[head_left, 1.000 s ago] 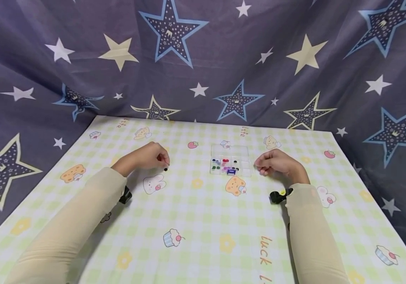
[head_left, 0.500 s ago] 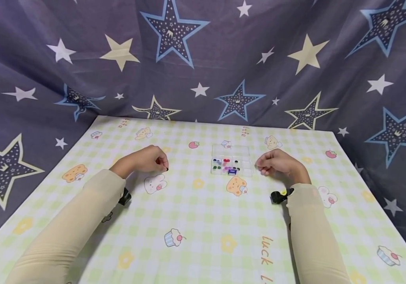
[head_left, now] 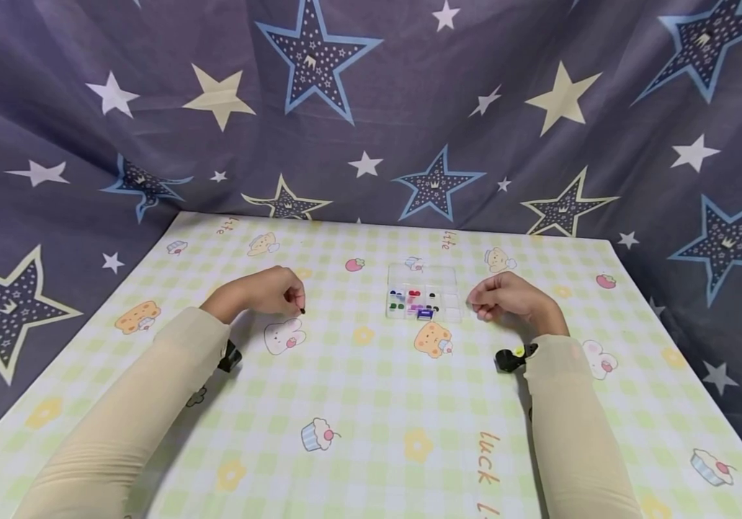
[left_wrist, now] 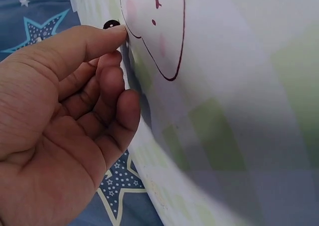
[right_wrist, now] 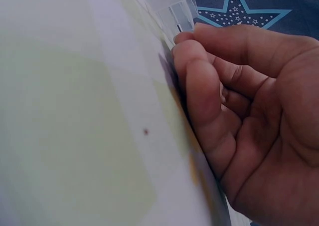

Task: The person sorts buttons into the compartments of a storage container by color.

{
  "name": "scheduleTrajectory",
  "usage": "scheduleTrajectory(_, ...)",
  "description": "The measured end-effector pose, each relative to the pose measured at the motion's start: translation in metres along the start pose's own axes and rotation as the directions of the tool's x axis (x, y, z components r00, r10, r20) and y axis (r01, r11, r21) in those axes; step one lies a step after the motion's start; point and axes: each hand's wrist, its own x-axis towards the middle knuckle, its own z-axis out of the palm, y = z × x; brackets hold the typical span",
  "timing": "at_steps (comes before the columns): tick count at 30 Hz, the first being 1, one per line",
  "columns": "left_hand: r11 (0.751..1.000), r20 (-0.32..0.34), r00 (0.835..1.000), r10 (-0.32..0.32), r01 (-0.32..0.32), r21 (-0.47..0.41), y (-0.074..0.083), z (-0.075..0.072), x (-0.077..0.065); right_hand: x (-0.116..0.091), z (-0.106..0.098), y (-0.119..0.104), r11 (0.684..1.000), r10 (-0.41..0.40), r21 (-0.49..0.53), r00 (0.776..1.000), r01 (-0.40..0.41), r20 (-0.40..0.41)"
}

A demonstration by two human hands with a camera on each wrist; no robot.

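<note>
In the head view my left hand (head_left: pixel 270 292) is low over the left part of the table, thumb and index finger pinching a small round black button (head_left: pixel 302 311). The left wrist view shows this button (left_wrist: pixel 111 24) at the thumb tip, with pale specks like holes; the thumb partly covers it. A clear compartment box (head_left: pixel 452 292) lies right of centre, its lid tipped back. Small red, green, black, blue and pink pieces sit in its sections. Just right of the box rests my right hand (head_left: pixel 507 297), fingers loosely curled, thumb and index tips together; nothing visible is held there.
A small dark-blue piece (head_left: pixel 425 315) sits at the box's front edge. The table (head_left: pixel 371 389) has a green checked cover with printed cartoons. Behind it hangs a star-patterned curtain (head_left: pixel 371 130). Each wrist carries a black camera, such as the right one (head_left: pixel 510 359).
A second ago the black button showed just below my left fingertips; my left hand has since come down slightly and pinches it. My right hand and the box stay in place.
</note>
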Motion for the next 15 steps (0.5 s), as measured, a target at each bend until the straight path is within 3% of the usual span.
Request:
scheduleTrajectory(8,0.998,-0.049,0.997,0.064,-0.065,-0.027,0.006,0.002,0.009,0.000,0.001,-0.001,1.000,0.005,0.009,1.000,-0.005,0.005)
scheduleTrajectory(15,0.988,-0.111,0.983,0.143,-0.149,-0.044,0.018,0.003,0.023,0.000,0.000,-0.001,1.000,0.000,0.022,1.000,0.000,0.013)
